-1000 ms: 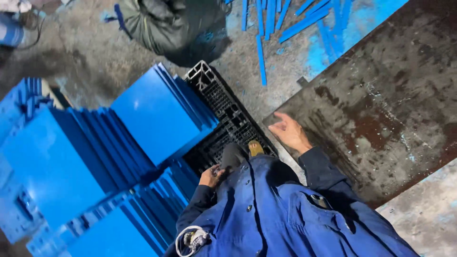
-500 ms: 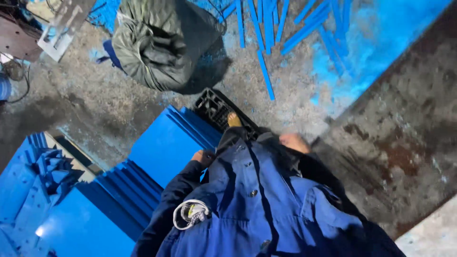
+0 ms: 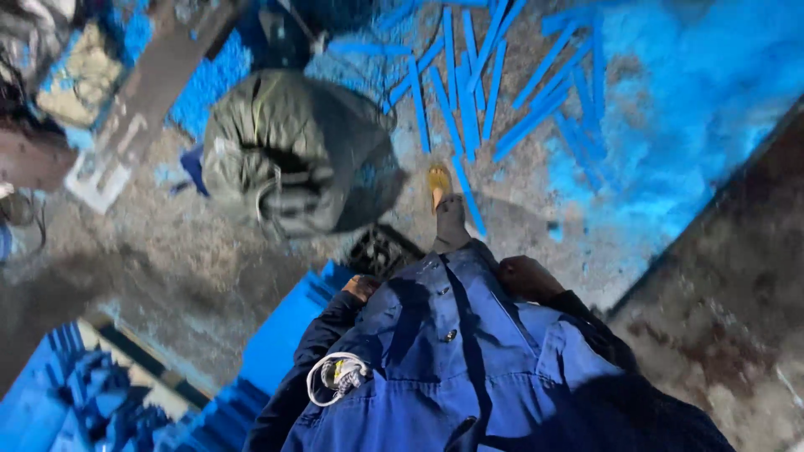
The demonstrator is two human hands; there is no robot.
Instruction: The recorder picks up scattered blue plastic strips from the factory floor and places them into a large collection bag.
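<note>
Stepping forward now, left hand leaves the blue panels; right hand hangs, seemingly empty; grips unclear.

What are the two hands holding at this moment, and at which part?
The left hand is at the top edge of the blue panels, but its fingers are hidden, so a hold cannot be told. The right hand shows nothing held.
</note>
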